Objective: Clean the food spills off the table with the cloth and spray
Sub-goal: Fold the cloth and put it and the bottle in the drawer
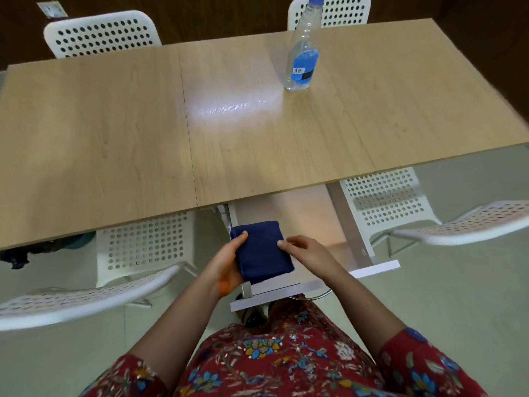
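Note:
A folded dark blue cloth (262, 250) is held in front of me, below the near edge of the wooden table (114, 138). My left hand (227, 263) grips its left side, thumb on top. My right hand (303, 247) touches the cloth's right edge with its fingertips. A clear spray bottle (303, 55) with a blue label and blue cap stands upright at the far right of the tabletop, well away from both hands. A shiny streak of light lies on the table's middle; I cannot make out food spills.
White perforated chairs stand around the table: two tucked at the near side (143, 245) (386, 202) and two at the far side (100, 32) (343, 10). The table's metal legs and foot bar (315, 285) are just ahead of my feet.

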